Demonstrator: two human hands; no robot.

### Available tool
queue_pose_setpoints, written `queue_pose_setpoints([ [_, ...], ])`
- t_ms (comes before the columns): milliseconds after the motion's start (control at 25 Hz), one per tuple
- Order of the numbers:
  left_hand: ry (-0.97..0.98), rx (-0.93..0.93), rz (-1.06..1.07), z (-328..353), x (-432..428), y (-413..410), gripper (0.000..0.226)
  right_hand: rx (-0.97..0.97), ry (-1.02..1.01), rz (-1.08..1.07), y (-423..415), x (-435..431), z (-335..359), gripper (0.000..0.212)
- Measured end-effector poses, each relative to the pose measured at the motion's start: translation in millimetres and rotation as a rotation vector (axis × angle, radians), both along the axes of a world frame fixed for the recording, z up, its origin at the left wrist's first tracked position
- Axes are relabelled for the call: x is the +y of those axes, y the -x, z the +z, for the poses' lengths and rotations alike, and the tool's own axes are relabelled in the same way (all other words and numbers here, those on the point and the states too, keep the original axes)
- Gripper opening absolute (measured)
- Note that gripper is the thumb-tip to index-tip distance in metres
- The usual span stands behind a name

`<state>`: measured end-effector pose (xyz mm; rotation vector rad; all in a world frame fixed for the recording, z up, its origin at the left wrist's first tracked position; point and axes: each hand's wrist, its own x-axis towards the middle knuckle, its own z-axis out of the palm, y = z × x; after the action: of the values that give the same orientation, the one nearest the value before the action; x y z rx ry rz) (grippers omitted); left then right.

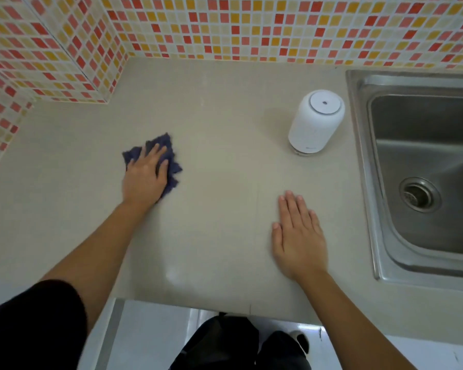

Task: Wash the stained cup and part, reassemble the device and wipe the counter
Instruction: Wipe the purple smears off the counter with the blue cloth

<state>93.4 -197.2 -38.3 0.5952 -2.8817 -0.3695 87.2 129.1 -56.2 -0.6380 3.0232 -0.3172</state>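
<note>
While pressed flat, crumpled cloth [171, 161] (fuzzy)

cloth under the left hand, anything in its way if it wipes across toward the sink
Mostly bare counter lies ahead of the dark blue cloth under the left hand. The right hand rests flat in between, and the white device stands beside the sink.

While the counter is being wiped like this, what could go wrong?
1. The white device stands near the sink edge; a wide sweep of the cloth might knock it in.
2. The left hand covers most of the cloth, so each pass may clean little.
3. The right hand lies flat on the counter, possibly leaving marks.
</note>
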Motion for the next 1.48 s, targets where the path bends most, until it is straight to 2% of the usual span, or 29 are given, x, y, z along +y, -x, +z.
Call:
queue_pose_setpoints([
  [80,-0.05,-0.013,0.083,-1,17,30,0.043,-0.021,-0.005,0.006,0,-1,0,0.062],
  [160,-0.029,0.019,-0.081,-9,69,11,0.044,-0.037,-0.016,0.012,-1,0,0,0.064],
  [280,-0.009,0.052,-0.377,-14,142,-89,0.042,-0.041,-0.031,0.018,2,1,1,0.066],
  [360,-0.049,0.005,-0.391,-12,136,-156,0.043,-0.055,-0.039,0.023,0,-1,2,0.068],
  [440,-0.011,0.046,-0.238,-9,84,-189,0.046,-0.064,-0.036,0.024,0,0,2,0.07],
  [520,0.023,0.043,0.047,-6,20,-194,0.042,-0.072,-0.041,0.035,1,1,3,0.071],
  [600,-0.044,0.003,0.328,-2,-21,-174,0.038,-0.087,-0.035,0.037,1,0,3,0.072],
  [680,-0.027,0.009,0.383,-3,-4,-151,0.041,-0.13,-0.013,0.046,0,2,7,0.066],
  [800,0.03,0.031,0.066,-11,82,-134,0.048,-0.241,0.093,0.064,0,13,18,0.054],
  [960,-0.043,0.087,-0.272,-15,211,-125,0.043,-0.161,0.206,-0.064,-5,55,29,0.062],
  [1080,-0.087,0.03,-0.383,-14,266,-115,0.044,-0.102,0.2,-0.166,-1,90,33,0.062],
  [1240,-0.207,0.014,-0.497,-9,285,-98,0.042,-0.072,0.288,-0.258,1,124,40,0.051],
  [1400,-0.258,0.157,-0.635,20,292,-64,0.054,-0.04,0.575,-0.481,0,146,56,0.034],
  [1480,-0.319,0.228,-0.681,41,302,-49,0.055,-0.285,0.85,-0.63,8,150,71,0.026],
])
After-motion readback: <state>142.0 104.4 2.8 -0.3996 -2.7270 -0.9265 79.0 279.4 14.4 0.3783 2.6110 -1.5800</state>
